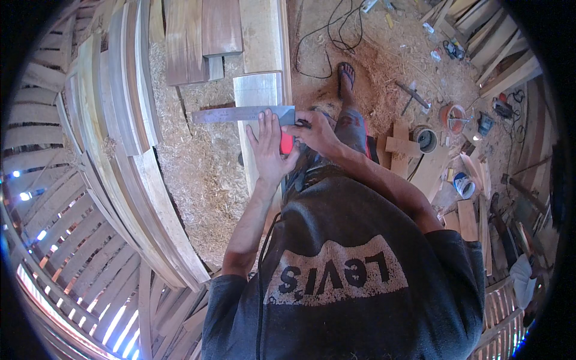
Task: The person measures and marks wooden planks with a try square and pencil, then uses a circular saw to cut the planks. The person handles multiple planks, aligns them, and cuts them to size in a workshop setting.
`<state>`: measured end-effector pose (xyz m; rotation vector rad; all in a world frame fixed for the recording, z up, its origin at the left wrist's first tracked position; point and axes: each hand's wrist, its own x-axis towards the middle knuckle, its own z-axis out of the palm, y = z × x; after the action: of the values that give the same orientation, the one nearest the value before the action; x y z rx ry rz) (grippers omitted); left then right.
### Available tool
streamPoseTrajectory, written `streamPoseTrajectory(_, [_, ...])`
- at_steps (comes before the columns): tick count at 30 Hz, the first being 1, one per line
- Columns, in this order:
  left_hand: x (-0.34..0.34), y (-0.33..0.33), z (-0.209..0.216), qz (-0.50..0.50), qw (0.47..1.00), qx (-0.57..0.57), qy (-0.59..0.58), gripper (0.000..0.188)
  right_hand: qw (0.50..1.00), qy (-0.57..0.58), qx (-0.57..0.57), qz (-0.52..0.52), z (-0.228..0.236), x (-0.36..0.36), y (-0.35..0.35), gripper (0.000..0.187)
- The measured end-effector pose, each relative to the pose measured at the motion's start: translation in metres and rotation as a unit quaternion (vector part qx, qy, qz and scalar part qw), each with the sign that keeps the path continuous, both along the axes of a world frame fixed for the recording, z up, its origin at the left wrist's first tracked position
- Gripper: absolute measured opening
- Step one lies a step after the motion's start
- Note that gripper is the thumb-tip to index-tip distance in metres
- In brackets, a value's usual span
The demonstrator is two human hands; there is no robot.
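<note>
A metal carpenter's square (222,115) lies across a pale wooden board (257,87), its long blade reaching out past the board's left edge. My left hand (271,151) holds the square down, with fingers stretched over the blade and the thumb out to the right. Close by at the right end of the square, my right hand (318,133) is closed on a dark pencil-like stick (304,123). Its tip is too small to make out. Between the two hands shows a bright red patch (287,143) whose kind I cannot tell.
Long planks (105,102) are stacked at the left, and thick boards (185,42) lie ahead. A black cable (329,54) loops over the sawdust-covered floor. At the right are a hammer-like tool (413,95), an orange bucket (453,118), a round tin (425,139) and wood offcuts (403,146).
</note>
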<state>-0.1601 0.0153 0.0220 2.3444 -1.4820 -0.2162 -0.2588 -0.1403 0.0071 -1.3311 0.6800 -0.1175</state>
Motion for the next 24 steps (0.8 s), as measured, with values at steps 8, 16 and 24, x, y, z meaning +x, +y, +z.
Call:
streamPoseTrajectory(8, [0.0,-0.001,-0.003,0.004,1.0,-0.014,-0.003,0.089,1.0,-0.008,-0.002,0.002,-0.005,0.001,0.0,0.031])
streamPoseTrajectory(16, [0.0,0.001,-0.002,0.007,1.0,0.0,-0.001,0.092,1.0,-0.006,-0.006,0.009,0.0,0.001,-0.002,0.029])
streamPoseTrajectory(24, [0.001,0.001,-0.003,0.011,1.0,-0.001,0.0,0.092,1.0,-0.009,0.022,-0.002,-0.018,0.003,0.005,0.03])
